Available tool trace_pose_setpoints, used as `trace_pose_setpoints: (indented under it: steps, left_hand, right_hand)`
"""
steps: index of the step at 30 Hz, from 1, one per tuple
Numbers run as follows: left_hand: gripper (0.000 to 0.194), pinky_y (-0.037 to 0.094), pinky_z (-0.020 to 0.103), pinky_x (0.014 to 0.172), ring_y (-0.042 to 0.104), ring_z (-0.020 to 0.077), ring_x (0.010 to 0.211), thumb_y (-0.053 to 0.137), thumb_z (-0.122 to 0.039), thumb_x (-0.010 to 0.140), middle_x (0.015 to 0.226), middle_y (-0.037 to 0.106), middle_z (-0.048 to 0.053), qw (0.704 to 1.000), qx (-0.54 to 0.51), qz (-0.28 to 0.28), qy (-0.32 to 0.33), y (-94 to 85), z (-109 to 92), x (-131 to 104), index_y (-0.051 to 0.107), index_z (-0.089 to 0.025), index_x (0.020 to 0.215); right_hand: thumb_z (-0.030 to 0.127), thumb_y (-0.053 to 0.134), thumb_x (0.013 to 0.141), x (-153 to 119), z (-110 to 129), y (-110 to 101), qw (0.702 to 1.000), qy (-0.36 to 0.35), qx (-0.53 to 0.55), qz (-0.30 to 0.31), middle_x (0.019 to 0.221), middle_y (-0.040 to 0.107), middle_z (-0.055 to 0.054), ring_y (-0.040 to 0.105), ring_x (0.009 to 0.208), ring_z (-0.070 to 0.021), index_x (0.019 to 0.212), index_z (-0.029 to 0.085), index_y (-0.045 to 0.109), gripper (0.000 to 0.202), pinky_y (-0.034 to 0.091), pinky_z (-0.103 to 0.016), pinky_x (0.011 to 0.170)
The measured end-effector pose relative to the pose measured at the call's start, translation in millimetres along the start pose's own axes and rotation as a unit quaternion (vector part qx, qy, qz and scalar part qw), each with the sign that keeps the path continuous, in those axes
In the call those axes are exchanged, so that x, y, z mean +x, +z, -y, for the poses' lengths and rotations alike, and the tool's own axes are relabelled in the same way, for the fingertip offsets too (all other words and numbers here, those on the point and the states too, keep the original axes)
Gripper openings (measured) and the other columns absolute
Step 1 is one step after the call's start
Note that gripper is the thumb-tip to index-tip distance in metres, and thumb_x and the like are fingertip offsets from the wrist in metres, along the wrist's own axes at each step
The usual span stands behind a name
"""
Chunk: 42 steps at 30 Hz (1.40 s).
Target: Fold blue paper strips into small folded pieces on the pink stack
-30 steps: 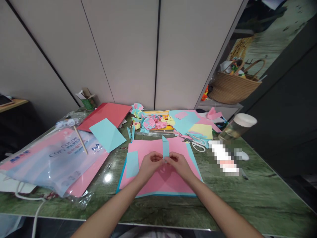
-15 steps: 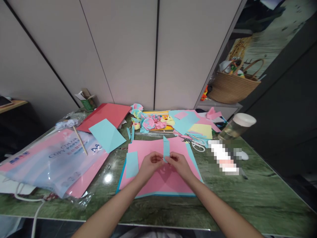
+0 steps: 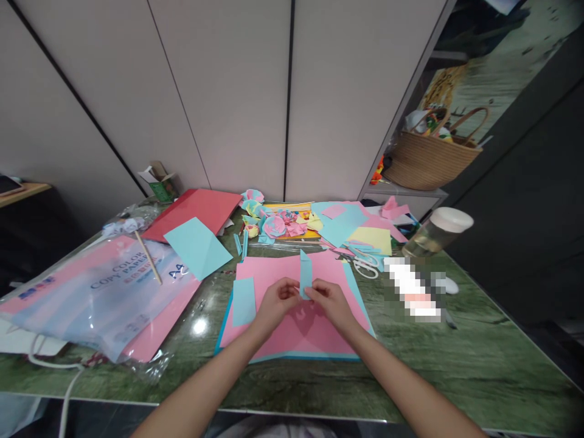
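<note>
A folded strip of light blue paper stands up between my hands, its top end cut or folded at a slant. My left hand pinches its lower left edge with curled fingers. On the other side, my right hand grips the lower right edge between thumb and fingertips. Both hands are just above a stack of pink paper with blue sheets showing at its edges. To the left on that stack lies a light blue rectangle of paper.
White-handled scissors lie right of the stack, near a lidded jar. Crumpled paper flowers sit at the back. On the left are a copy paper bag, a wooden stick and a red folder.
The blue strip has shifted very slightly, still pinched by both hands. The camera view has moved a little; nothing else visibly differs.
</note>
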State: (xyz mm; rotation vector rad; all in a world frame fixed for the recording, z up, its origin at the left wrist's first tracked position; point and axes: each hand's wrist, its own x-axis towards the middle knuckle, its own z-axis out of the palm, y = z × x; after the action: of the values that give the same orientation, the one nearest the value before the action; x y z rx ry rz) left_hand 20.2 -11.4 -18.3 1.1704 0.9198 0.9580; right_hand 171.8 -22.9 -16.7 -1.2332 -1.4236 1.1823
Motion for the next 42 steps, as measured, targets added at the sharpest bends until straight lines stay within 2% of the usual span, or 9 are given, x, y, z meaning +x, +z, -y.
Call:
trace_pose_setpoints:
  steps: [8, 23, 26, 28, 31, 33, 35, 37, 42]
  left_hand:
    - [0.021, 0.04, 0.022, 0.056, 0.053, 0.0106, 0.058, 0.064, -0.021, 0.061, 0.062, 0.056, 0.0, 1.0, 0.009, -0.004, 0.012, 1.6, -1.3, -0.7, 0.052, -0.014, 0.076]
    - [0.033, 0.039, 0.019, 0.048, 0.052, 0.0096, 0.052, 0.065, -0.028, 0.061, 0.058, 0.054, -0.003, 1.0, -0.019, -0.002, 0.003, 1.3, -3.6, -2.4, 0.051, -0.015, 0.088]
    - [0.038, 0.034, 0.018, 0.044, 0.05, 0.0089, 0.049, 0.066, -0.03, 0.058, 0.055, 0.053, -0.004, 0.999, -0.031, 0.002, -0.012, -1.4, -4.2, -2.0, 0.048, -0.017, 0.089]
    - [0.039, 0.033, 0.017, 0.045, 0.051, 0.0089, 0.05, 0.067, -0.029, 0.057, 0.055, 0.053, -0.004, 0.998, -0.05, 0.008, -0.025, -3.2, -5.7, -2.2, 0.046, -0.018, 0.088]
    - [0.036, 0.033, 0.017, 0.048, 0.049, 0.008, 0.051, 0.068, -0.025, 0.056, 0.054, 0.05, -0.006, 0.992, -0.108, 0.029, -0.049, -4.3, -9.7, -3.3, 0.043, -0.02, 0.082]
    - [0.034, 0.035, 0.018, 0.05, 0.046, 0.0068, 0.049, 0.068, -0.022, 0.055, 0.051, 0.045, -0.008, 0.986, -0.148, 0.054, -0.058, -4.1, -12.9, -4.4, 0.043, -0.02, 0.077]
    - [0.031, 0.037, 0.02, 0.053, 0.046, 0.0069, 0.049, 0.068, -0.022, 0.055, 0.052, 0.043, -0.007, 0.983, -0.157, 0.073, -0.065, -3.7, -15.8, -5.7, 0.044, -0.02, 0.075]
    - [0.025, 0.038, 0.021, 0.054, 0.047, 0.0081, 0.051, 0.064, -0.028, 0.061, 0.055, 0.045, -0.005, 0.989, -0.126, 0.062, -0.053, -3.6, -18.1, -6.9, 0.047, -0.019, 0.076]
    - [0.022, 0.04, 0.023, 0.066, 0.052, 0.0127, 0.072, 0.058, -0.032, 0.068, 0.078, 0.057, 0.003, 0.995, -0.011, -0.041, 0.09, -4.4, -20.4, -7.6, 0.057, -0.017, 0.084]
  right_hand:
    - [0.038, 0.053, 0.072, -0.9, -1.6, 0.1, 0.998, -0.04, -0.042, -0.021, 0.057, 0.043, 0.002, 0.039, 0.055, -0.0101, 0.057, 0.016, 0.052, 0.026, 0.03, -0.022, 0.053]
    - [0.038, 0.048, 0.077, 0.5, -0.6, -0.4, 0.999, -0.025, -0.032, 0.002, 0.054, 0.043, 0.003, 0.042, 0.054, -0.0105, 0.058, 0.017, 0.05, 0.029, 0.033, -0.023, 0.053]
    - [0.038, 0.04, 0.081, 2.3, -2.0, -3.5, 0.998, -0.032, -0.044, 0.03, 0.061, 0.048, 0.001, 0.047, 0.058, -0.0118, 0.074, 0.017, 0.054, 0.027, 0.037, -0.024, 0.057]
    - [0.034, 0.039, 0.082, 1.6, -1.0, -7.1, 0.994, -0.081, -0.076, -0.023, 0.079, 0.053, -0.002, 0.051, 0.067, -0.0129, 0.096, 0.018, 0.051, 0.024, 0.04, -0.027, 0.063]
    - [0.027, 0.05, 0.077, -2.4, 3.1, -12.6, 0.946, -0.217, -0.211, -0.114, 0.107, 0.047, -0.007, 0.048, 0.093, -0.0183, 0.107, 0.024, 0.049, 0.03, 0.038, -0.034, 0.079]
    - [0.022, 0.054, 0.074, -5.8, 6.9, -15.0, 0.896, -0.291, -0.31, -0.127, 0.109, 0.047, -0.006, 0.041, 0.103, -0.0216, 0.094, 0.027, 0.058, 0.021, 0.031, -0.039, 0.086]
    - [0.019, 0.054, 0.074, -8.5, 10.9, -15.8, 0.868, -0.318, -0.36, -0.128, 0.105, 0.051, -0.004, 0.041, 0.103, -0.022, 0.082, 0.028, 0.062, 0.015, 0.028, -0.041, 0.088]
    - [0.019, 0.053, 0.074, -10.1, 14.3, -15.3, 0.875, -0.303, -0.359, -0.121, 0.1, 0.055, -0.003, 0.043, 0.098, -0.0213, 0.078, 0.027, 0.062, 0.013, 0.029, -0.041, 0.086]
    - [0.023, 0.054, 0.073, -9.8, 17.8, -12.4, 0.951, -0.181, -0.242, -0.064, 0.078, 0.058, -0.003, 0.05, 0.082, -0.0182, 0.072, 0.021, 0.056, 0.003, 0.036, -0.034, 0.077]
